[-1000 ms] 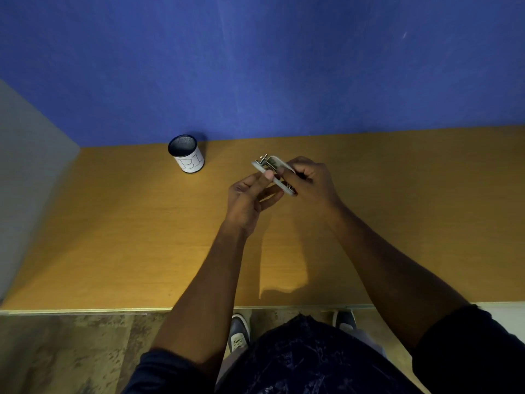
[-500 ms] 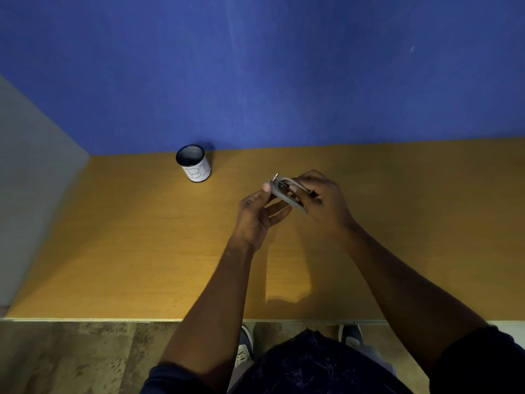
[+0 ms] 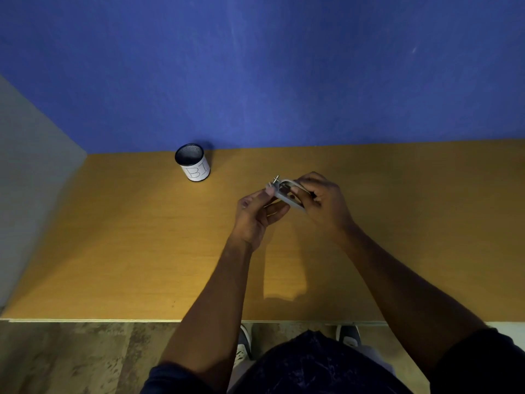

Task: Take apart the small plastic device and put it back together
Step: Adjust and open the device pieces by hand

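We stand at a wooden desk (image 3: 113,251) set against a blue wall (image 3: 255,66), with a grey partition (image 3: 28,180) closing it off far left of the hands. Below the desk's near edge we see mottled brown flooring (image 3: 71,359) (dimly lit, like everything here).

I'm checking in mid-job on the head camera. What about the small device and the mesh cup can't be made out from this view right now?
Head view only:
- Small plastic device: too small and dim to tell which parts are separated.
- Its right end: covered by the right hand.
- Its underside: hidden by the left hand fingers.
- Mesh cup: its dark inside hides any contents.
- Cup label: lettering too small to read surely.
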`<state>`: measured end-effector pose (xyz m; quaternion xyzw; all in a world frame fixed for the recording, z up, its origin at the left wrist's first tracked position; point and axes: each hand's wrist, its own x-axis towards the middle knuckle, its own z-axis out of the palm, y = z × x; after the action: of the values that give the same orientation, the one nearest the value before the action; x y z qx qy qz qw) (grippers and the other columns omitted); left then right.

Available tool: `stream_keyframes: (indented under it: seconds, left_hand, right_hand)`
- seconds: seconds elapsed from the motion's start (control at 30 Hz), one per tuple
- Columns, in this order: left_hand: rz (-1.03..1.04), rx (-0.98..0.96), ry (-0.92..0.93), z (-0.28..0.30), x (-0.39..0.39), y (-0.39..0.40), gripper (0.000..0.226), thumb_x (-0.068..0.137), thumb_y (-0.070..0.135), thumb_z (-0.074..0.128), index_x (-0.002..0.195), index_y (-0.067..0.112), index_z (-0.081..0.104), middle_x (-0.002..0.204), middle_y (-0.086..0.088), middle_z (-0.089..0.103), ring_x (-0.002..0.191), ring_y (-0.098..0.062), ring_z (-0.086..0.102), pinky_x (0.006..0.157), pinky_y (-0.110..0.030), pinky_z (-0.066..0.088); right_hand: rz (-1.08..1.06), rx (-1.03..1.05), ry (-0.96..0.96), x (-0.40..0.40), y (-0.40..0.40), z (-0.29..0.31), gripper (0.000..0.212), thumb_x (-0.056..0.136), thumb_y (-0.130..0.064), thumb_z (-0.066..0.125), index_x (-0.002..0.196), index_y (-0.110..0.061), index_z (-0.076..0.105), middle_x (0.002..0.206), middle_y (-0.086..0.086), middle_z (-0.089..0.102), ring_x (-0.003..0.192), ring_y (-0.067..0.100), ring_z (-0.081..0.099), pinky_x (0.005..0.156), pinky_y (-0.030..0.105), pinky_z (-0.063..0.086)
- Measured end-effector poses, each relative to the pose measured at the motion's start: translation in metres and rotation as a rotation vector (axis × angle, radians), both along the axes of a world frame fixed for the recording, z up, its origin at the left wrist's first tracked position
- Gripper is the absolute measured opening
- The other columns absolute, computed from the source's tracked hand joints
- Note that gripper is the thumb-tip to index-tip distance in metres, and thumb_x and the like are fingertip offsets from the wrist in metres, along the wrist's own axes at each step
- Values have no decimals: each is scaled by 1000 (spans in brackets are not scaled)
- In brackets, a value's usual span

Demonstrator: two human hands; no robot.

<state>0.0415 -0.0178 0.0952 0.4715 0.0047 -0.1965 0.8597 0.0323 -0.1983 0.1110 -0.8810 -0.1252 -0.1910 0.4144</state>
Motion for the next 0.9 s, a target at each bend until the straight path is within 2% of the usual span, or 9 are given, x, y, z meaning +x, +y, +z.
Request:
stream_keyframes:
  seconds: [0.2,0.27,0.37,0.47,0.53,0.6,0.7,0.8,0.9]
  left_hand:
    - [-4,-30,9,2,-1,3,33,87,23,68,110,0,73,108,-17,75,104,-33,72,86,-31,61]
    - [4,0,21,3,0,0,35,87,16,63,115,-2,71,110,-19,72,101,-32,71,85,-32,62]
    - [63,160,58,4,3,-8,33,92,-1,53,120,-1,71,98,-17,76,88,-28,74,76,-34,63]
    - [108,235,81,3,3,-15,23,99,3,58,117,2,72,95,-9,80,86,-24,77,72,-31,63]
    - [147,254,90,2,2,-17,21,99,4,59,116,3,71,95,-9,80,84,-22,77,70,-30,63]
    - [175,272,93,0,3,-19,21,99,5,59,115,4,72,97,-10,79,85,-22,77,70,-29,63]
    - [201,273,85,-1,3,-20,23,98,4,59,119,2,71,102,-14,77,86,-23,76,71,-30,63]
    - [229,265,63,0,2,-18,22,97,4,61,116,5,72,100,-12,78,87,-22,76,71,-30,62]
    - [264,273,26,0,3,-17,26,98,2,60,121,4,70,108,-13,77,98,-26,75,74,-33,62]
  right_hand:
    - [-17,115,86,3,-1,-2,12,94,-11,64,94,-6,75,88,4,68,78,17,65,65,35,53]
    - [-52,158,104,2,-1,-3,12,94,-11,64,94,-7,75,88,3,67,79,18,65,67,36,53]
    - [-103,162,54,2,-2,-1,13,95,-15,63,95,-8,74,89,4,67,80,14,64,68,26,51]
    - [-116,99,46,5,-3,0,14,96,-10,63,98,-5,75,91,5,68,82,12,64,69,20,48]
    - [-167,135,69,6,-3,-2,14,95,-12,64,93,-4,75,87,2,66,77,11,61,63,19,45]
    - [-231,231,128,8,-5,-6,12,94,-10,64,87,-4,73,84,0,64,73,8,59,60,17,42]
    - [-289,432,233,10,-11,-9,13,93,-9,63,83,-14,71,77,-3,62,65,-3,56,57,13,42]
    - [-332,713,285,10,-16,-5,19,89,-4,59,86,-14,75,74,-7,70,67,3,65,57,21,51]
    - [-355,914,308,7,-23,0,33,84,4,56,84,-22,78,70,-8,75,64,8,69,53,24,55]
